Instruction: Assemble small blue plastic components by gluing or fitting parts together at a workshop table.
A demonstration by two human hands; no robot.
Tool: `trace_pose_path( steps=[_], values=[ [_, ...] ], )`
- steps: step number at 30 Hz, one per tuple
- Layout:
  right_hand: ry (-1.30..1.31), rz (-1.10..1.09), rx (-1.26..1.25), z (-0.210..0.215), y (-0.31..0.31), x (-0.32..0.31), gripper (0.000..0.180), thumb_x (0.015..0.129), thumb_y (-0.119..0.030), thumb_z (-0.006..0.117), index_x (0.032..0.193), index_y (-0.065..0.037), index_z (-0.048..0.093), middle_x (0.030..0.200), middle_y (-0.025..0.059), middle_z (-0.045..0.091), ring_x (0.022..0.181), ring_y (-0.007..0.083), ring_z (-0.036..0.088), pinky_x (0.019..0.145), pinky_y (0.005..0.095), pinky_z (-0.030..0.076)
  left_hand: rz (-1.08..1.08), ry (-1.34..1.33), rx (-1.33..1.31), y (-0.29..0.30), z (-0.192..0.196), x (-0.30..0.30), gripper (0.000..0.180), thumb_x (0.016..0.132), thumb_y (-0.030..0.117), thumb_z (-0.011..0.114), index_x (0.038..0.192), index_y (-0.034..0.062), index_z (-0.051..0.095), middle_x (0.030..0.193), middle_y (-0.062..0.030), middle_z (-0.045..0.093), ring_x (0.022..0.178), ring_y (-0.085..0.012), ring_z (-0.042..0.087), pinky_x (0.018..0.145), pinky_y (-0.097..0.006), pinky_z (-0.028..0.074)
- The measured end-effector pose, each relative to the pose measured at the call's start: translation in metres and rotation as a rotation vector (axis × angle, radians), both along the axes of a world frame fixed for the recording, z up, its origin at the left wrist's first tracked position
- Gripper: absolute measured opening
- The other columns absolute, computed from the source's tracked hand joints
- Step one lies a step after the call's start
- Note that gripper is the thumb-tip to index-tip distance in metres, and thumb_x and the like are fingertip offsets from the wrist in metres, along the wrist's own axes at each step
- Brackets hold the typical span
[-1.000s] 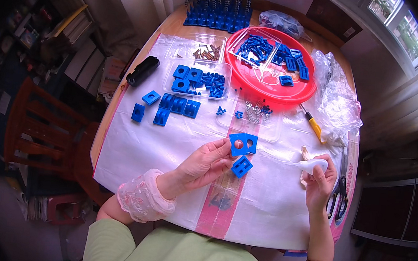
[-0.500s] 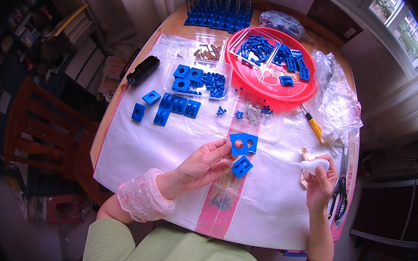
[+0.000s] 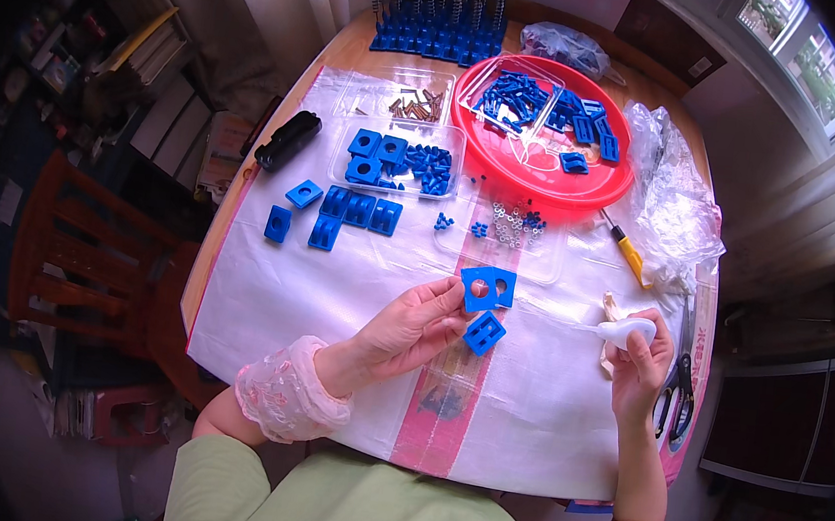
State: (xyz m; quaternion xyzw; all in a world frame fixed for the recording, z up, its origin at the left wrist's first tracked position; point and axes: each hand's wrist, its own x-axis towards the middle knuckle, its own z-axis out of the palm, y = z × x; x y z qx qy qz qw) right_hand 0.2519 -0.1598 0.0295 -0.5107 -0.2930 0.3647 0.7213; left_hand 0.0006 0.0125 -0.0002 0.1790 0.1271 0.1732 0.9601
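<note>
My left hand (image 3: 416, 326) pinches a blue square plastic part with a round hole (image 3: 467, 299) at its edge, between thumb and fingers. Right behind it is a second blue part with a hole (image 3: 504, 285); I cannot tell whether the two touch. A slotted blue block (image 3: 484, 333) lies on the cloth beside my left fingertips. To the right, my right hand (image 3: 642, 371) is closed around a small white squeeze bottle (image 3: 624, 330). Its thin nozzle points left towards the held part, with a gap between them.
Several blue blocks (image 3: 358, 209) and clear boxes (image 3: 397, 157) of small parts sit at left. Behind are a red tray (image 3: 556, 183) and blue pieces with springs (image 3: 434, 41). A yellow-handled screwdriver (image 3: 629, 256), scissors (image 3: 677, 401) and crumpled plastic (image 3: 669, 204) lie at right.
</note>
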Motion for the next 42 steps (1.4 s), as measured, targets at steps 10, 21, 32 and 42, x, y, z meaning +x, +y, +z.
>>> trace_pose_path(
  steps=[10, 21, 32, 42],
  values=[
    [-0.001, 0.002, -0.015, 0.0008, 0.0000, -0.0003, 0.020, 0.089, -0.017, 0.069, 0.095, -0.004, 0.055, 0.078, 0.0018, 0.060, 0.061, 0.0030, 0.048, 0.053, 0.0188, 0.036, -0.004, -0.010, -0.014, 0.0002, 0.0005, -0.0001, 0.033, 0.103, 0.022, 0.052, 0.127, -0.0003, 0.053, 0.124, -0.0136, 0.061, 0.114, -0.0177, 0.061, 0.074, -0.018, 0.053],
    [0.006, 0.011, -0.008, -0.0007, -0.0011, 0.0017, 0.020, 0.089, -0.016, 0.068, 0.097, -0.004, 0.055, 0.078, 0.0023, 0.060, 0.061, 0.0029, 0.048, 0.053, 0.0186, 0.037, -0.004, -0.020, -0.021, 0.0007, -0.0003, -0.0002, 0.034, 0.103, 0.021, 0.051, 0.128, -0.0014, 0.051, 0.126, -0.0160, 0.059, 0.117, -0.0201, 0.059, 0.075, -0.018, 0.053],
    [-0.001, -0.006, -0.004, -0.0009, -0.0006, 0.0010, 0.020, 0.089, -0.018, 0.069, 0.096, -0.005, 0.055, 0.078, 0.0021, 0.060, 0.062, 0.0036, 0.050, 0.053, 0.0187, 0.038, 0.004, -0.019, -0.028, 0.0007, -0.0002, -0.0003, 0.033, 0.103, 0.020, 0.052, 0.128, -0.0011, 0.051, 0.126, -0.0151, 0.059, 0.119, -0.0215, 0.059, 0.075, -0.019, 0.053],
    [0.003, 0.004, -0.010, 0.0006, 0.0000, 0.0003, 0.019, 0.089, -0.016, 0.068, 0.096, -0.004, 0.056, 0.077, 0.0024, 0.060, 0.060, 0.0036, 0.049, 0.052, 0.0189, 0.037, -0.015, -0.022, -0.006, 0.0009, -0.0010, -0.0007, 0.034, 0.104, 0.022, 0.051, 0.129, 0.0005, 0.052, 0.125, -0.0141, 0.061, 0.110, -0.0159, 0.062, 0.076, -0.019, 0.053]
  ],
)
